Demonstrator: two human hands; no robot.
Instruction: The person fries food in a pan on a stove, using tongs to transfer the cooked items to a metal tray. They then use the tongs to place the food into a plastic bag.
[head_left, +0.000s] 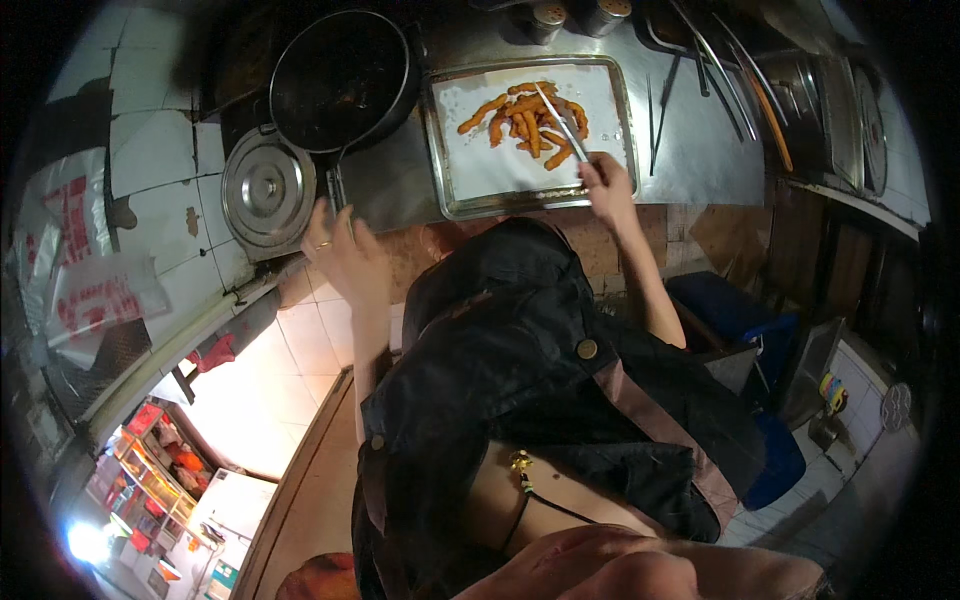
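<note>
My right hand (609, 187) grips a slim metal utensil (562, 126), either tongs or chopsticks. Its tip points over a heap of orange-brown fried strips (529, 126). They lie on white paper (469, 176) lining a rectangular metal tray (517, 202). My left hand (349, 251), blurred, has its fingers spread near the handle (336, 187) of a dark wok-like pan (341, 82). Nothing shows in its grasp; whether the fingertips touch the handle is unclear. Just left of the handle rests a round metal lid (268, 184) with a central knob.
Two metal-topped shakers (549, 21) (607, 16) stand behind the tray on the steel counter (697, 176). Dark chopstick-like sticks (662, 112) and long-handled utensils (769, 112) lie to the right. Printed plastic bags (105, 292) are at far left. A blue container (724, 304) stands below right.
</note>
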